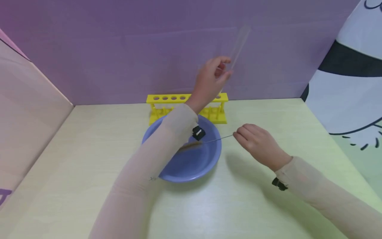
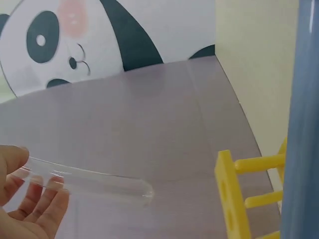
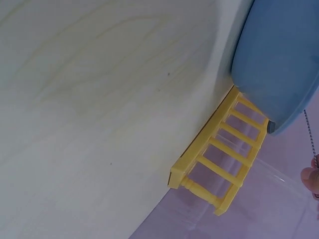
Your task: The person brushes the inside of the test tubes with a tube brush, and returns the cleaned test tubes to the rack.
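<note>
High above the yellow test tube rack (image 1: 167, 98), my left hand (image 1: 209, 79) pinches a clear test tube (image 1: 240, 43) between thumb and fingers. The tube is tilted, and its rounded end (image 2: 144, 191) points away from the hand in the left wrist view. My right hand (image 1: 258, 144) grips the thin twisted wire (image 3: 310, 134) of a test tube brush. The brush's brownish bristles (image 1: 192, 145) lie over the blue basin (image 1: 206, 171), partly hidden by the left sleeve. The tube and the brush are apart.
Behind the basin stands the rack, with its row of holes (image 1: 174, 98) partly hidden by the left forearm. A purple backdrop (image 1: 119, 66) rises at the table's (image 1: 89, 172) far edge. Side panels stand left and right, the right one with a panda drawing (image 1: 352, 83).
</note>
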